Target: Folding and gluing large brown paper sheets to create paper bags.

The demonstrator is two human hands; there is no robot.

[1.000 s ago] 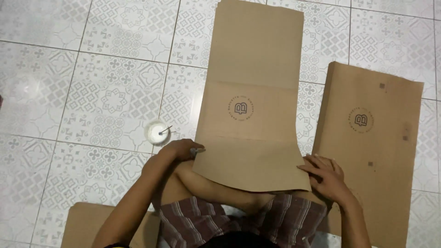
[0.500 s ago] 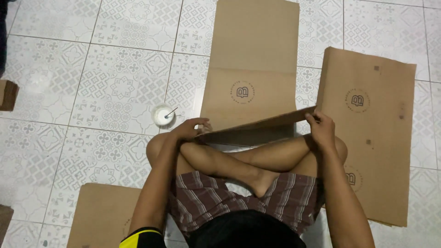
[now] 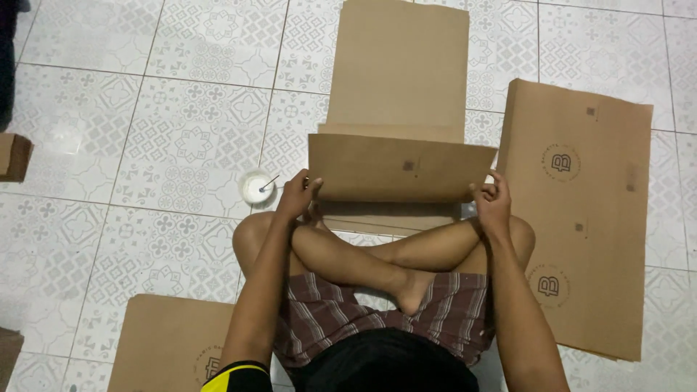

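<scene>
Item — long brown paper sheet [image 3: 398, 72] lying on the patterned tile floor [image 3: 145, 109], long axis running twelve to six from our crossed legs. Its near flap [image 3: 399, 168] stands raised, long axis nine to three. Our left hand [image 3: 296, 196] pinches the flap's nine o'clock corner; our right hand [image 3: 492, 199] pinches the three o'clock corner — both equally near. Small white cup [image 3: 258, 187] at nine of the left hand; stacked sheets [image 3: 581, 218] at three.

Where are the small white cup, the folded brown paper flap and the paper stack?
small white cup [image 3: 257, 187], head view, its white inside.
folded brown paper flap [image 3: 396, 168], head view, middle of flap.
paper stack [image 3: 581, 218], head view, top sheet's middle.
</scene>
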